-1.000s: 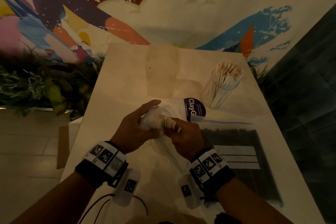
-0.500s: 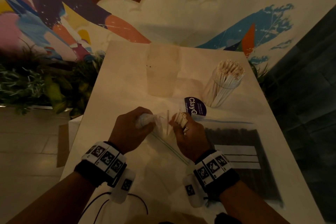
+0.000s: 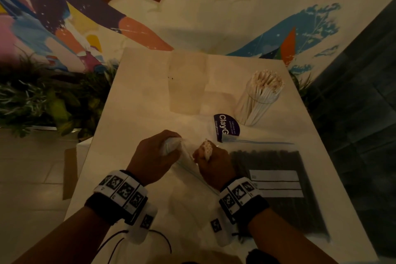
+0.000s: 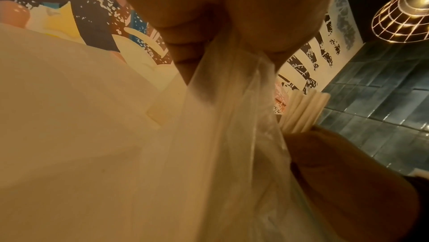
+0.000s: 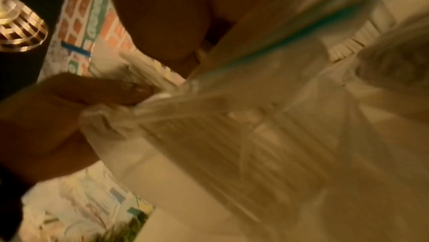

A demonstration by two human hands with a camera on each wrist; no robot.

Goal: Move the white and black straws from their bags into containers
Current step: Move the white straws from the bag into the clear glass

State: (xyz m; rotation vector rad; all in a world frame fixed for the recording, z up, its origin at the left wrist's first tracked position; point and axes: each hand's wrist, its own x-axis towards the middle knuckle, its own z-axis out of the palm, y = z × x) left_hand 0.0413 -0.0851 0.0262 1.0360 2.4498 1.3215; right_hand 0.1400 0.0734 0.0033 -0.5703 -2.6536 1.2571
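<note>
In the head view my left hand [image 3: 153,156] grips the bunched end of a clear zip bag [image 3: 173,146], just above the white table [image 3: 132,100]. Beside it, my right hand [image 3: 211,162] holds a small bundle of white straws [image 3: 207,149], ends up. The left wrist view shows those white straws [image 4: 304,110] standing out of the right fist, next to the clear zip bag [image 4: 232,117]. A clear cup [image 3: 260,100] packed with white straws stands at the back right. A second clear container [image 3: 186,83] stands behind the hands. The bag of black straws [image 3: 276,188] lies flat at the right.
A purple round label [image 3: 225,126] lies between the cup and the black-straw bag. Green plants [image 3: 42,105] line the table's left side, and a painted wall stands behind it. Dark tiles run along the right.
The straw bundle has come out of the clear bag in my right hand. The hands have drawn apart, and my left hand has closed tighter on the bag.
</note>
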